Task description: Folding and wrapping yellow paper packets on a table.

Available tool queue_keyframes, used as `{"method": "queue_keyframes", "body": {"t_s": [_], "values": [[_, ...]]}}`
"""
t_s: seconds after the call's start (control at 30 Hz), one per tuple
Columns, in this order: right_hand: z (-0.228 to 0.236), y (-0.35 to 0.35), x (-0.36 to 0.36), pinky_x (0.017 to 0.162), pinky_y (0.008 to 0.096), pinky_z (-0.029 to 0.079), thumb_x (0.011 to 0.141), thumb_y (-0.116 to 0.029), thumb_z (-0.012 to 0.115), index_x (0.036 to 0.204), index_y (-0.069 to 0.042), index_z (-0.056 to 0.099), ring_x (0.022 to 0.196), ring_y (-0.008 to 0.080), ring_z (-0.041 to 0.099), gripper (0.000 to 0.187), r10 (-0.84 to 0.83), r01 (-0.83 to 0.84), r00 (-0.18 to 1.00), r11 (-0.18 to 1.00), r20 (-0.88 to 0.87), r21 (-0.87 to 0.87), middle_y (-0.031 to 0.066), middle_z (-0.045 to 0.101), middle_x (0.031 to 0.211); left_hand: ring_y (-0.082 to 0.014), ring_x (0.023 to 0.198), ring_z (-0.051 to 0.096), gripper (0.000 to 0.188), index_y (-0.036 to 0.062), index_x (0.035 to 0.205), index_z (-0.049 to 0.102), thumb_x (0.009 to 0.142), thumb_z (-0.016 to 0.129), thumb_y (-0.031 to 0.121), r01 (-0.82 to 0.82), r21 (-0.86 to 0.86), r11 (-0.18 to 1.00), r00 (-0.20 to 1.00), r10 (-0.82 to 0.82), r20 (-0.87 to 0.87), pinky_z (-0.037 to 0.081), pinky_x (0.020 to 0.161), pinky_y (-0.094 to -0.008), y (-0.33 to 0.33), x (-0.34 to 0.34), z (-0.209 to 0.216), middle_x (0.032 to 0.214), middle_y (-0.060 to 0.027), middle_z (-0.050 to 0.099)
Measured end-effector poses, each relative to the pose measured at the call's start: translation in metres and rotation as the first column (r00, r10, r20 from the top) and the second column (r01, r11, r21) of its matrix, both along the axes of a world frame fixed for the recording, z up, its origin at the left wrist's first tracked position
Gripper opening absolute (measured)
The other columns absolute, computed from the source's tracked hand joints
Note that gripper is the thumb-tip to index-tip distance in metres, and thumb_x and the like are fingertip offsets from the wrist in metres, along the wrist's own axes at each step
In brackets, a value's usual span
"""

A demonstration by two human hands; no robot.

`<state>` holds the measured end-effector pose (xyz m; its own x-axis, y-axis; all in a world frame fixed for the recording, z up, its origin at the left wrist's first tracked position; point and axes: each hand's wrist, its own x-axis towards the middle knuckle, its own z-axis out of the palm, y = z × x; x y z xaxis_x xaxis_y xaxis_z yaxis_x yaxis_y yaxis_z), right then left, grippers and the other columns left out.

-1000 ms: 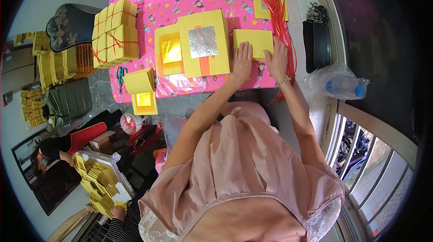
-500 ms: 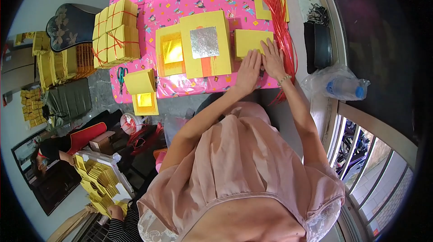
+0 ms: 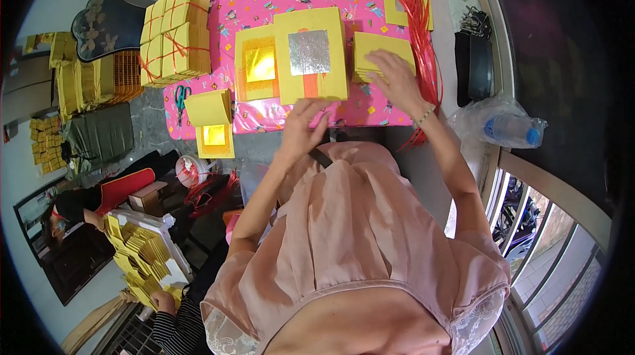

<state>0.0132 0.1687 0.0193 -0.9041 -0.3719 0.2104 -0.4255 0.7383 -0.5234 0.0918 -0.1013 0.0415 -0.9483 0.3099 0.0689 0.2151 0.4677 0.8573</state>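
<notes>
My right hand (image 3: 397,82) hovers over or rests on the near right part of a small folded yellow paper stack (image 3: 385,45), fingers loosely spread, holding nothing. My left hand (image 3: 303,131) is at the table's near edge, fingers slightly bent and thumb apart. Its fingertips reach the lower edge of a larger stack of yellow paper sheets (image 3: 284,44) with a silver foil square on top; whether they touch it cannot be made out. Just left of that lies another stack of yellow sheets (image 3: 242,87) with a gold foil square.
Yellow bundles (image 3: 192,47) tied with red string stand at the table's left. Nearby are green-handled scissors (image 3: 182,98) and a folded yellow paper piece (image 3: 210,110). Red strings (image 3: 426,70) hang along the right edge, near a bagged bottle (image 3: 509,129). Another person's hand (image 3: 162,301) handles yellow papers at lower left.
My left hand has left the small folded stack and moved left to the larger stack's near edge. My right hand has lifted and shifted slightly, its fingers now looser over the folded stack.
</notes>
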Motion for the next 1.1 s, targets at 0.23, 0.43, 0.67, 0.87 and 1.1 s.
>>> {"method": "queue_keyframes", "body": {"t_s": [0.23,0.43,0.67,0.87,1.1], "values": [[0.006,-0.058,0.023,0.092,0.0402,0.046,0.083,-0.025,0.073,0.115,-0.007,0.063,0.105,0.0267,0.058,0.038,0.311,-0.310,0.950,0.950,-0.026,0.038,0.0082,0.061,0.109,-0.0293,0.101,0.059,0.033,0.0077,0.111,0.071,0.079,0.079,0.013,-0.131,-0.199,0.971,0.964,0.078,-0.254,0.047,0.088,-0.0384,-0.026,-0.017,-0.010,0.107,-0.0096,0.066],[-0.015,-0.066,0.022,0.081,0.0368,0.049,0.082,-0.020,0.073,0.104,-0.008,0.065,0.096,0.0235,0.059,0.027,0.340,-0.327,0.934,0.938,-0.110,0.118,0.0053,0.061,0.099,-0.0310,0.107,0.056,0.040,0.0081,0.115,0.067,0.077,0.079,0.014,-0.149,-0.251,0.956,0.955,0.073,-0.289,0.047,0.091,-0.0405,-0.039,-0.015,-0.031,0.113,-0.0107,0.063],[-0.012,-0.067,0.012,0.079,0.0383,0.049,0.085,-0.017,0.069,0.084,-0.005,0.067,0.087,0.0253,0.058,0.013,0.288,-0.288,0.958,0.955,-0.009,-0.077,0.0063,0.063,0.085,-0.0315,0.109,0.056,0.036,0.0067,0.111,0.068,0.078,0.079,0.012,-0.192,-0.195,0.962,0.944,0.127,-0.303,0.047,0.093,-0.0415,-0.047,-0.018,-0.039,0.113,-0.0106,0.064],[-0.012,-0.068,0.006,0.079,0.0395,0.048,0.089,-0.019,0.065,0.082,-0.003,0.068,0.086,0.0281,0.057,0.017,0.212,-0.179,0.963,0.964,0.164,-0.196,0.0079,0.064,0.087,-0.0295,0.103,0.060,0.023,0.0063,0.101,0.073,0.079,0.078,0.010,-0.197,-0.160,0.967,0.947,0.146,-0.286,0.050,0.088,-0.0398,-0.051,-0.022,-0.042,0.107,-0.0096,0.067],[-0.019,-0.067,-0.001,0.078,0.0392,0.047,0.090,-0.020,0.066,0.081,-0.003,0.068,0.086,0.0279,0.058,0.019,0.212,-0.163,0.951,0.963,0.225,-0.216,0.0085,0.064,0.088,-0.0287,0.101,0.060,0.021,0.0064,0.100,0.075,0.081,0.077,0.014,-0.174,-0.163,0.971,0.961,0.132,-0.243,0.051,0.087,-0.0386,-0.054,-0.027,-0.040,0.103,-0.0103,0.069]]}}
